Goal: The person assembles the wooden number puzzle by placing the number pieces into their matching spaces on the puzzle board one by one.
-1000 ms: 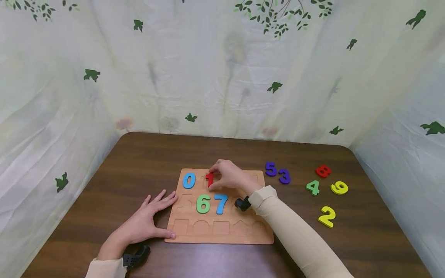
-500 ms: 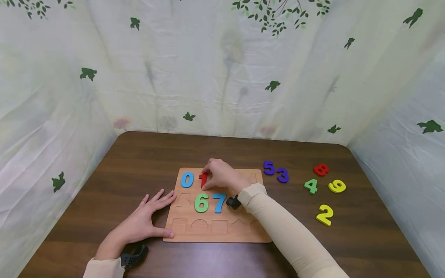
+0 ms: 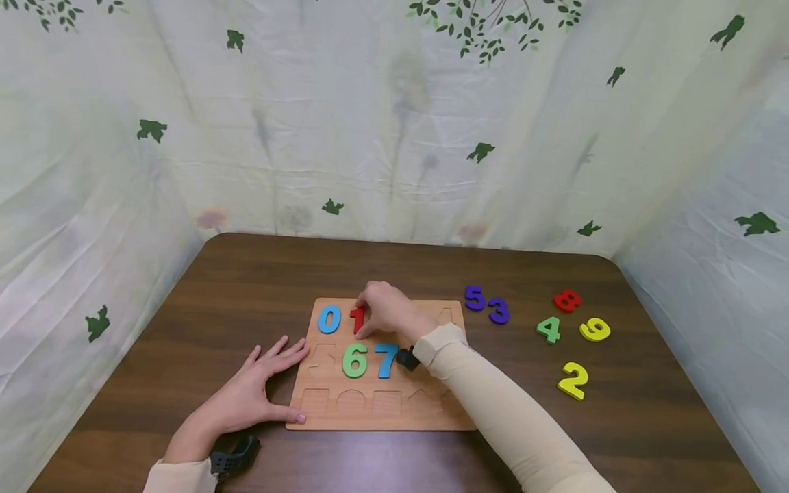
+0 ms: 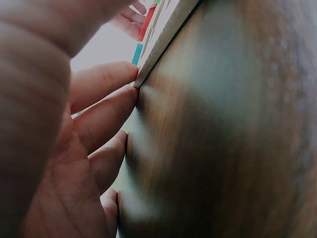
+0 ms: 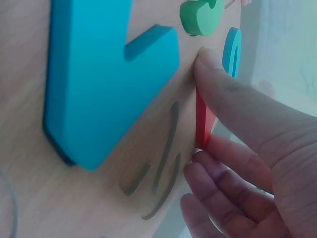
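Note:
My right hand [image 3: 391,313] pinches a red number 1 [image 3: 357,319] at the top row of a wooden puzzle board [image 3: 376,420]. In the right wrist view, thumb and index finger sit at the two ends of the red piece, low against the board. To its left lies a blue 0 [image 3: 329,320]; below are a green 6 [image 3: 354,361] and a blue 7 [image 3: 386,361]. My left hand [image 3: 243,394] is spread at the board's left edge, thumb at the near corner. Its fingertips [image 4: 130,74] meet the board's side in the left wrist view.
Right of the board, loose on the brown table [image 3: 277,274], are a purple 5 [image 3: 474,298], purple 3 [image 3: 498,311], red 8 [image 3: 567,300], green 4 [image 3: 548,330], yellow 9 [image 3: 594,329] and yellow 2 [image 3: 573,381]. A patterned cloth [image 3: 370,137] hangs behind.
My right hand has shifted the red 1 left, closer to the blue 0. My left hand keeps its place at the board's edge; the whole head view has drifted slightly.

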Action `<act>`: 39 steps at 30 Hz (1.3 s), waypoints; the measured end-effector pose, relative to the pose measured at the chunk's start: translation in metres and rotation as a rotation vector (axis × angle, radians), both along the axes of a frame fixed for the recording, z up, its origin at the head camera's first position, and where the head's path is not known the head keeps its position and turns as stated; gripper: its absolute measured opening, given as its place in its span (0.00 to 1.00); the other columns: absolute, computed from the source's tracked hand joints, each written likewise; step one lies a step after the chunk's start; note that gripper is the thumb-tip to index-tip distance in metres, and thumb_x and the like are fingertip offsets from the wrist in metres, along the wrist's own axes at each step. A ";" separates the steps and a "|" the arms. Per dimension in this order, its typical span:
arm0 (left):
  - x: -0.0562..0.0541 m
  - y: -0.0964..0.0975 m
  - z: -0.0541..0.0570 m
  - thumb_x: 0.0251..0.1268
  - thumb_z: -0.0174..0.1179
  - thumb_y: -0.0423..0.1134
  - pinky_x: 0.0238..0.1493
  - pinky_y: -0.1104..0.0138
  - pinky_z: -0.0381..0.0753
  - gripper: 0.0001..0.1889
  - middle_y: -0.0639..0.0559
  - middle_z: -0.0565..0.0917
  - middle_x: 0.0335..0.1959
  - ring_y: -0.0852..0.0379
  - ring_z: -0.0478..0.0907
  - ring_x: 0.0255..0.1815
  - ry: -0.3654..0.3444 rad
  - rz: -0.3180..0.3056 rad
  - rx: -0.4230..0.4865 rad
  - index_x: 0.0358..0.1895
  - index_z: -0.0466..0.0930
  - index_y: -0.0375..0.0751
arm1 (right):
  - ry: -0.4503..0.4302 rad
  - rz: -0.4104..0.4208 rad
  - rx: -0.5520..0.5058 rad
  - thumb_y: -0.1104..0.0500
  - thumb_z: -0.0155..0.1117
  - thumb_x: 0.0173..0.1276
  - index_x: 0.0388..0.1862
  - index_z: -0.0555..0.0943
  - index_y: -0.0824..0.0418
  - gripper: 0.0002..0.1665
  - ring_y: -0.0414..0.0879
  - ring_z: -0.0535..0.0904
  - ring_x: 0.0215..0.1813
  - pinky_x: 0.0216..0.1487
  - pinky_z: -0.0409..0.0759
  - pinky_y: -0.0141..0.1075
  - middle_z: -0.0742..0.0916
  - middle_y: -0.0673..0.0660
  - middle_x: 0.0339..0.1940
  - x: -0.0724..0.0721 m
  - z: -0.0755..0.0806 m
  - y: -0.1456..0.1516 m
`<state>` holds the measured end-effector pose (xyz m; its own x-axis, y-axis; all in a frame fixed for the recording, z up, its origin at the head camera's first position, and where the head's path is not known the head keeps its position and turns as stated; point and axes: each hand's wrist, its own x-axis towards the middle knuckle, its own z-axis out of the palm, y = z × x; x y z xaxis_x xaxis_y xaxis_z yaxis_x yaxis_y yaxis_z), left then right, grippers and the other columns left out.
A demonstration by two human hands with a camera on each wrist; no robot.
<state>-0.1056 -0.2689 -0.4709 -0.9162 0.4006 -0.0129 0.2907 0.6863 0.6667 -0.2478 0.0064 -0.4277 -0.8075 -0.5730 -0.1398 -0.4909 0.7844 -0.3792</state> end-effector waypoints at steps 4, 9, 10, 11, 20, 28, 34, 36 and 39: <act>0.000 0.000 0.002 0.44 0.84 0.65 0.80 0.23 0.37 0.58 0.43 0.69 0.84 0.25 0.50 0.88 0.000 -0.001 0.004 0.82 0.71 0.49 | 0.003 -0.012 0.012 0.47 0.88 0.58 0.61 0.88 0.61 0.35 0.46 0.78 0.50 0.55 0.85 0.33 0.87 0.56 0.54 0.000 0.001 -0.002; 0.000 0.002 0.003 0.44 0.84 0.65 0.79 0.22 0.37 0.58 0.43 0.69 0.84 0.25 0.50 0.87 -0.001 -0.006 0.004 0.82 0.70 0.50 | 0.005 -0.024 0.018 0.47 0.88 0.57 0.61 0.88 0.61 0.35 0.45 0.77 0.49 0.54 0.85 0.33 0.87 0.56 0.53 0.001 0.001 -0.001; 0.000 0.002 0.003 0.44 0.84 0.65 0.80 0.22 0.37 0.58 0.43 0.69 0.84 0.25 0.50 0.87 -0.001 -0.006 0.005 0.82 0.71 0.50 | 0.003 -0.024 0.017 0.47 0.88 0.57 0.61 0.88 0.61 0.36 0.45 0.77 0.49 0.54 0.85 0.33 0.87 0.56 0.53 0.001 0.001 -0.001; 0.000 0.002 0.002 0.44 0.84 0.65 0.79 0.22 0.37 0.58 0.43 0.69 0.84 0.25 0.50 0.87 -0.002 -0.007 0.006 0.82 0.71 0.50 | 0.002 -0.025 0.015 0.47 0.89 0.57 0.61 0.88 0.61 0.36 0.45 0.77 0.49 0.54 0.85 0.33 0.87 0.56 0.53 0.001 0.001 -0.001; 0.000 0.001 0.001 0.44 0.84 0.64 0.80 0.22 0.38 0.57 0.43 0.69 0.84 0.25 0.50 0.87 0.000 -0.005 0.013 0.81 0.71 0.50 | -0.008 -0.032 0.013 0.47 0.88 0.57 0.62 0.87 0.61 0.37 0.46 0.77 0.50 0.56 0.85 0.34 0.87 0.56 0.54 0.003 0.002 -0.001; -0.001 0.002 0.000 0.44 0.84 0.64 0.79 0.22 0.38 0.57 0.42 0.69 0.84 0.24 0.50 0.87 0.006 -0.010 0.016 0.81 0.71 0.50 | -0.015 -0.046 0.013 0.47 0.88 0.58 0.66 0.85 0.60 0.40 0.47 0.78 0.53 0.60 0.86 0.35 0.86 0.56 0.58 0.003 0.001 0.001; -0.004 0.003 -0.002 0.44 0.84 0.65 0.80 0.22 0.38 0.58 0.43 0.69 0.84 0.25 0.50 0.87 0.009 -0.012 0.012 0.82 0.71 0.50 | 0.009 -0.039 -0.006 0.46 0.88 0.57 0.65 0.86 0.61 0.40 0.48 0.79 0.54 0.60 0.86 0.37 0.87 0.57 0.56 0.003 0.001 0.006; -0.004 0.003 -0.002 0.44 0.84 0.65 0.80 0.23 0.38 0.58 0.43 0.69 0.84 0.25 0.50 0.87 0.008 -0.017 0.006 0.82 0.70 0.51 | 0.016 -0.030 -0.005 0.45 0.88 0.57 0.65 0.86 0.61 0.40 0.47 0.80 0.54 0.60 0.85 0.36 0.87 0.57 0.56 0.003 0.000 0.006; -0.003 0.000 -0.001 0.44 0.84 0.66 0.80 0.23 0.38 0.58 0.43 0.68 0.84 0.26 0.51 0.87 0.005 -0.010 -0.003 0.82 0.70 0.52 | 0.016 -0.003 -0.013 0.45 0.88 0.58 0.66 0.86 0.61 0.40 0.47 0.80 0.55 0.60 0.85 0.35 0.87 0.56 0.58 0.003 -0.001 0.004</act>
<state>-0.1082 -0.2693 -0.4714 -0.9121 0.4098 -0.0100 0.3006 0.6854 0.6632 -0.2452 0.0107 -0.4284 -0.8111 -0.5725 -0.1196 -0.4947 0.7807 -0.3817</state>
